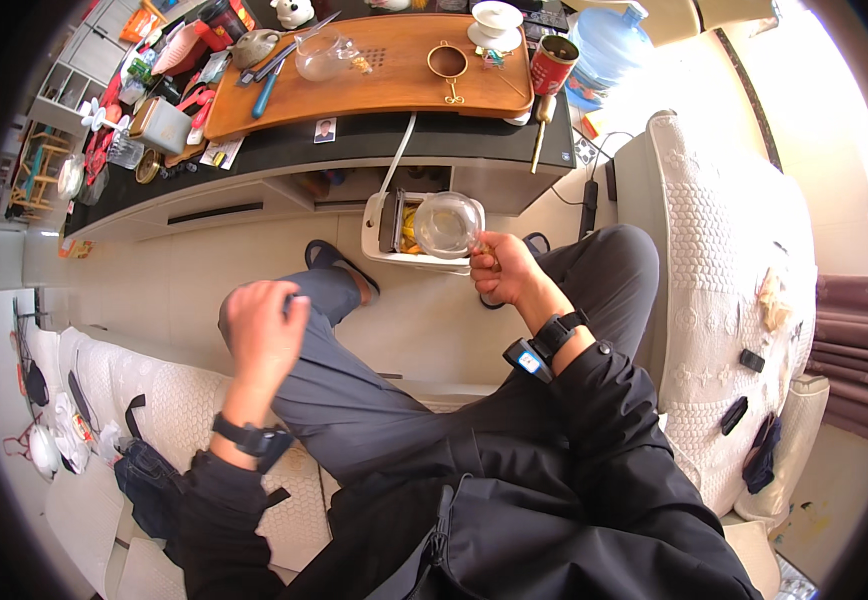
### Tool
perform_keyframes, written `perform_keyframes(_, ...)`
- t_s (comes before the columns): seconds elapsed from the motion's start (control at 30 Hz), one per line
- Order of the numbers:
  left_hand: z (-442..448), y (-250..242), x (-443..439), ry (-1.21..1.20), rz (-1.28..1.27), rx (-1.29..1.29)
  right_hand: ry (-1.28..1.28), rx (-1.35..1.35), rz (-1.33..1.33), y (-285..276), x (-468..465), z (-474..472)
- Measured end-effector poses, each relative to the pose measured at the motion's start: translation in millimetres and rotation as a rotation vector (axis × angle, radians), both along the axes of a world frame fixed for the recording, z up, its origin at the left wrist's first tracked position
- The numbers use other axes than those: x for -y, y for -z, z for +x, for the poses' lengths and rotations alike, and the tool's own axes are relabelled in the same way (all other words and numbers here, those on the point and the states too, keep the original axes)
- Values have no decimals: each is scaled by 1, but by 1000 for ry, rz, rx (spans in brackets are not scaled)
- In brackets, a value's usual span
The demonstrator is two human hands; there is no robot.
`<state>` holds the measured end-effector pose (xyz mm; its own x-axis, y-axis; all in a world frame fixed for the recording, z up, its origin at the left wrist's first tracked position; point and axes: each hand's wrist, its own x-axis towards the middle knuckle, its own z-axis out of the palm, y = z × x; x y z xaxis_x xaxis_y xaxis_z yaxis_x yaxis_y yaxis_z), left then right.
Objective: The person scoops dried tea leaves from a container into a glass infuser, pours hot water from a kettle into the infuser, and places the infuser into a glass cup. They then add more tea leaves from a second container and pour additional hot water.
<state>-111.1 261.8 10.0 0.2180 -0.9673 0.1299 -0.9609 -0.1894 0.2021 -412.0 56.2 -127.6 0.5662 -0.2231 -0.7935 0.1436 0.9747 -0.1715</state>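
My right hand (505, 268) grips the handle of a clear glass pitcher (447, 225). I see the pitcher from above, over a white plastic waste bin (423, 260) on the floor. Whether liquid is in the pitcher I cannot tell. Inside the bin, yellow-orange scraps (408, 229) show beside a dark insert (391, 225). A pale hose (402, 150) runs down from the tea tray (396, 94) into the bin. My left hand (265, 330), blurred, hovers near my left knee. Its fingers are partly hidden, and no held object is clearly visible.
On the wooden tray stand a round glass teapot (321, 56), a gold strainer (447, 61), a white lidded gaiwan (494, 26) and a blue-handled tool (265, 94). A red tin (554, 64) is at its right end. A large water bottle (609, 45) stands beyond. Sofa sections (719, 300) flank me.
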Motion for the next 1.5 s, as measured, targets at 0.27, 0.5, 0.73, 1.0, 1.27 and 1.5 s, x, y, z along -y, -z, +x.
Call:
perform_keyframes(0.27,-131,59,99,-240,539,-1171,63,-106,-146,-9,-11,-5)
perform_keyframes(0.5,-148,79,102,-391,403,-1328,76,-117,-181,-1,-13,-4)
perform_keyframes(0.73,-143,88,95,-233,331,-1329,118,-148,-192,0,-11,0)
perform_keyframes(1.0,-144,64,106,-444,517,-1442,157,-222,-297,-1,-13,5)
perform_keyframes(1.27,-148,74,110,-427,481,-1403,153,-279,-326,-8,-14,6)
perform_keyframes(1.5,-132,98,93,-364,519,-1318,208,-210,-329,2,-12,4)
